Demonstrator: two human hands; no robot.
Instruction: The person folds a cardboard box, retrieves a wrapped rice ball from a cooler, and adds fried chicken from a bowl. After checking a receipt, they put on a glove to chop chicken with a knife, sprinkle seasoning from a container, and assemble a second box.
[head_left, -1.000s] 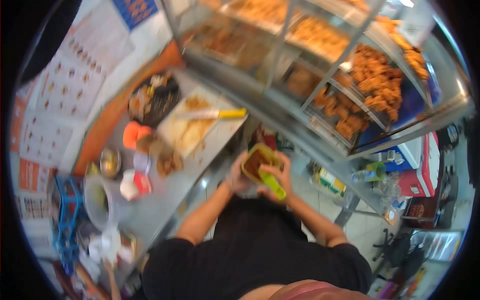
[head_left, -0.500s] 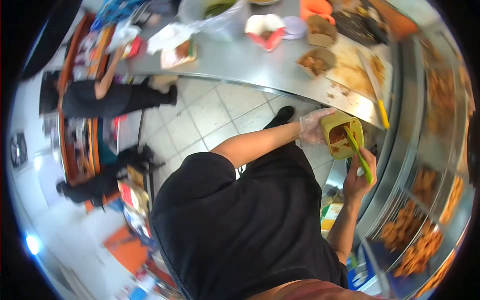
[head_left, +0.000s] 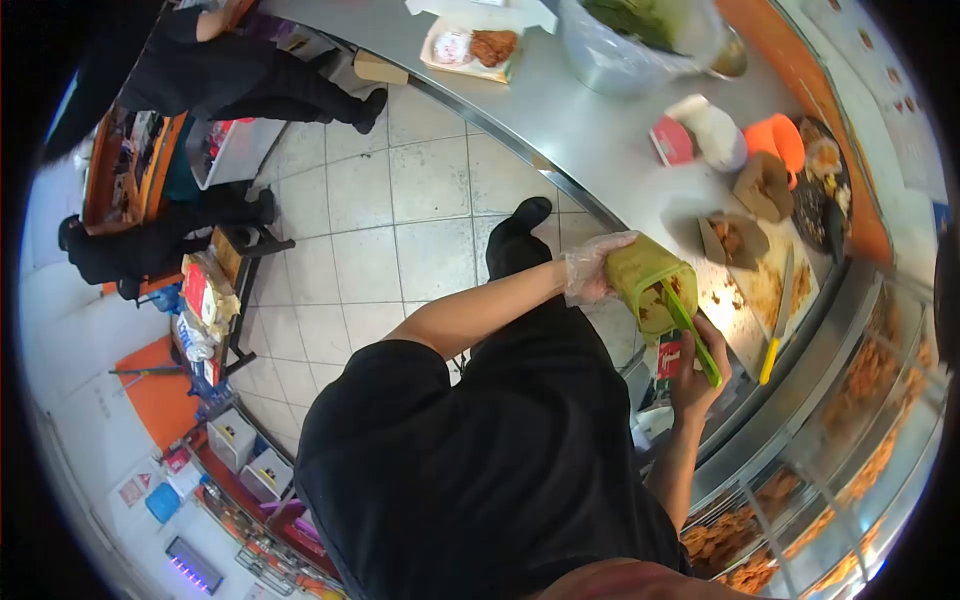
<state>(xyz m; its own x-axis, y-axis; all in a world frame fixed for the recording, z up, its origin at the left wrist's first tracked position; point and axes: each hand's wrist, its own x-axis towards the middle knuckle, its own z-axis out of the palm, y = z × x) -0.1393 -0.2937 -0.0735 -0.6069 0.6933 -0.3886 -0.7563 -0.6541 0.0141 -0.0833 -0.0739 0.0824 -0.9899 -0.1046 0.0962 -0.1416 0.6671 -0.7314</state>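
Observation:
My left hand [head_left: 596, 270], in a clear plastic glove, is wrapped around a yellow-green plastic tub [head_left: 640, 268]. The tub is tilted, its open mouth facing toward my right hand, and reddish-brown bits cling inside. My bare right hand [head_left: 700, 372] grips a bright green utensil [head_left: 703, 348], whose far end reaches into the tub; the shape of that end is hidden. Just beyond, on the steel counter, stand a brown paper container with food [head_left: 733, 241] and a stained cutting board [head_left: 797, 285]. A yellow-handled knife [head_left: 776, 330] lies on that board.
On the steel counter [head_left: 560, 125] sit a bag-lined bowl of greens [head_left: 640, 50], an orange ring-shaped item [head_left: 775, 142] and an open food box [head_left: 470, 48]. Fried food fills the display case [head_left: 860, 370] at right. Two people in dark clothes [head_left: 215, 70] are at left.
The view has turned, so the counter now fills more of the upper right. The tub has tipped, showing more of its side and less of its contents. Both hands keep their hold.

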